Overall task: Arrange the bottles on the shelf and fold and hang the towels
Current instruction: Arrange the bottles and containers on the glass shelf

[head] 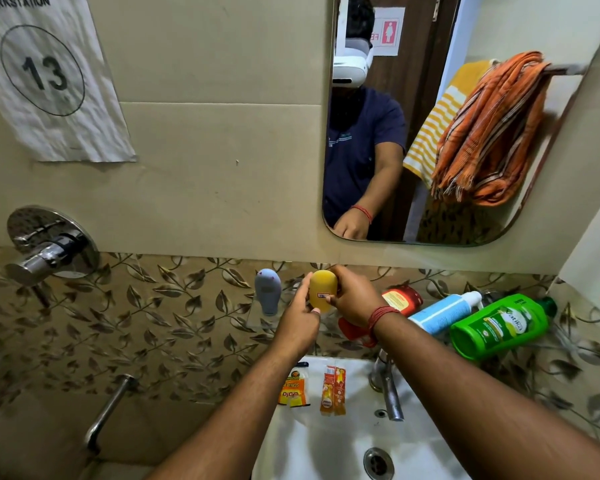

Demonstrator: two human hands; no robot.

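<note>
A small yellow bottle (321,289) stands upright over the glass shelf (257,322), held between both hands. My left hand (300,315) touches its left side with fingers and thumb. My right hand (352,299) curls round its right side. A small grey bottle (268,291) stands upright just left of it. On the shelf's right part lie a red bottle (404,299), a blue-and-white bottle (445,311) and a green bottle (501,323), all on their sides. An orange towel (489,133) and a yellow striped towel (440,123) show in the mirror, bunched over a rail.
A white basin (326,445) lies below, with a tap (390,389), two orange sachets (332,389) and a scrub pad packet (293,391) on its rim. A chrome mixer (49,247) and a spout (106,410) stick out of the wall at left.
</note>
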